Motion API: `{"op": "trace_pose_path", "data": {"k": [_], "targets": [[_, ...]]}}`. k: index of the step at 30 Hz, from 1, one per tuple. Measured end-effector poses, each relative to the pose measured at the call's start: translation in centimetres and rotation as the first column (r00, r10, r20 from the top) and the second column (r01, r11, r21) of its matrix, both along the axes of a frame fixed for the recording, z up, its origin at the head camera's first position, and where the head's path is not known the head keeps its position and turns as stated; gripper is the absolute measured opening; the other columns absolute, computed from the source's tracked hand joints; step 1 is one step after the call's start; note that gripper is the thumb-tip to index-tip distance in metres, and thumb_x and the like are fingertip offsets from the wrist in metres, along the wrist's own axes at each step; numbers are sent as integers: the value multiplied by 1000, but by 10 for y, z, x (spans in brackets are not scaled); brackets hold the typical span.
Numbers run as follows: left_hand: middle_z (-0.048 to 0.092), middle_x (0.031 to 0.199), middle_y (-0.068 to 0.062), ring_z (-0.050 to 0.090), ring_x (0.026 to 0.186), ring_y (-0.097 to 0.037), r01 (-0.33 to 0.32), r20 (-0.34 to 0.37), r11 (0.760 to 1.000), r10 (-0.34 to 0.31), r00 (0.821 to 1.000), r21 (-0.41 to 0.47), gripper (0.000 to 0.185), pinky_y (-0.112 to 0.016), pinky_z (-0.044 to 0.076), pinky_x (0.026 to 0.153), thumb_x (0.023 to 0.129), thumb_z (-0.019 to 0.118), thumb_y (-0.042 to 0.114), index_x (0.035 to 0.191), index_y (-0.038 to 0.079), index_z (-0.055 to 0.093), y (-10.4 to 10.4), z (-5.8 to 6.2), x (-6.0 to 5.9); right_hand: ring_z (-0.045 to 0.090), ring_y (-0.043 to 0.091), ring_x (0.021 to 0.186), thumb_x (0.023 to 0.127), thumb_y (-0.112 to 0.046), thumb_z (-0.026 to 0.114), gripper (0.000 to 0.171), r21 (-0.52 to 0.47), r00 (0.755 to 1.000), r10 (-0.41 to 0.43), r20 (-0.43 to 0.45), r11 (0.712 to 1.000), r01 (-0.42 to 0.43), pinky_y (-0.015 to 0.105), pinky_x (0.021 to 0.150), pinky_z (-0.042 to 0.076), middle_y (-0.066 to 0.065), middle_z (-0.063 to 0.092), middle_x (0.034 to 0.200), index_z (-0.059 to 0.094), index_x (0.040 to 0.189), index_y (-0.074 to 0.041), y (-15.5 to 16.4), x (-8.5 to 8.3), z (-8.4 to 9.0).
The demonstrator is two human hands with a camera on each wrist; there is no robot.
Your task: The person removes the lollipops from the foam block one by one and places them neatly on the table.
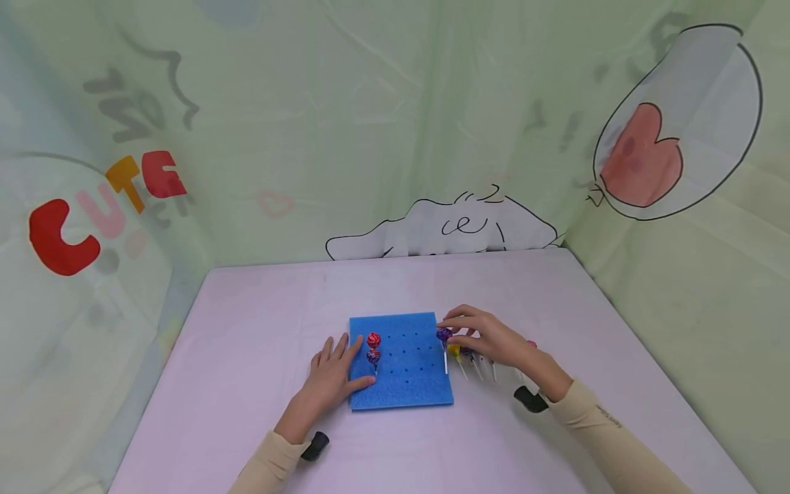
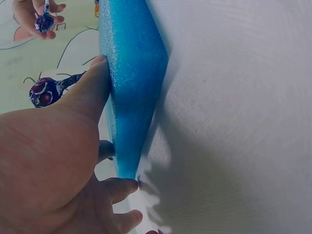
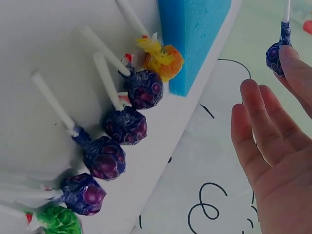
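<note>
A blue foam board (image 1: 410, 394) with rows of small holes lies on the table. In its left column stand a red-wrapped lollipop (image 1: 373, 339) and a dark purple-blue lollipop (image 1: 373, 355). My left hand (image 1: 330, 376) rests on the board's left edge, thumb on the top face and fingers spread. Over the board's right edge, my right hand (image 1: 490, 336) pinches a purple lollipop (image 1: 444, 334) by its wrapped head, thumb against fingers. Its white stick points down. In the right wrist view that lollipop (image 3: 274, 58) shows at the thumb tip, clear of the board.
Right of the board, loose lollipops lie in a row, sticks toward me: an orange-yellow one (image 3: 168, 63) nearest the board, several purple ones (image 3: 126, 126), and a green one (image 3: 59, 219). The pale table (image 1: 278, 295) meets a printed curtain (image 1: 308, 137) at the back.
</note>
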State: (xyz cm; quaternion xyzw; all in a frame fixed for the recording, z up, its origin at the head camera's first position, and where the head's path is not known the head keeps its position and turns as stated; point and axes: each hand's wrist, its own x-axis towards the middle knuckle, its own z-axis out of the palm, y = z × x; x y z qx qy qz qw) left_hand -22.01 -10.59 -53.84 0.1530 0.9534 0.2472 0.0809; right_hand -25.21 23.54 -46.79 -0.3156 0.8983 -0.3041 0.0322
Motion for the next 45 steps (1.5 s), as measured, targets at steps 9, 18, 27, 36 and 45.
{"op": "trace_pose_path", "data": {"k": [9,18,27,36,45], "targets": [[22,165,-22,11,153,-50,0,-3,1000,0,1000,-2,87,-68,15,120,91,67,55,159,15,31,0,-3,-1,65,30,109,95,-13,69,34,11,1000,-21,4,1000,20,48,90,57,11,64,124,68,128,-5,12,2,-2],[23,165,-23,11,153,-51,6,-5,1000,-6,1000,8,86,-68,15,120,91,67,53,158,14,32,1,1,1,66,29,106,94,-13,70,34,34,998,-61,18,998,60,30,85,57,10,64,124,68,127,-6,27,3,-3],[23,165,-22,11,153,-51,1,-3,1000,-1,1000,10,86,-68,15,120,91,68,54,159,15,32,0,-4,1,66,28,105,95,-16,69,34,57,997,-70,24,996,69,31,85,57,9,65,122,68,128,-8,39,4,-4],[23,165,-23,11,152,-51,3,-11,1000,-3,1000,5,87,-68,16,119,90,68,55,159,15,32,0,-5,0,66,22,103,95,-16,70,33,78,996,-85,20,993,83,33,84,58,7,66,121,69,127,-9,48,6,-2],[23,165,-23,11,153,-51,1,-3,1000,-1,1000,9,87,-68,15,120,90,68,54,159,14,32,0,-1,1,66,26,104,94,-13,70,34,93,993,-111,28,990,108,34,83,58,9,67,120,68,127,-8,60,6,2]]}}
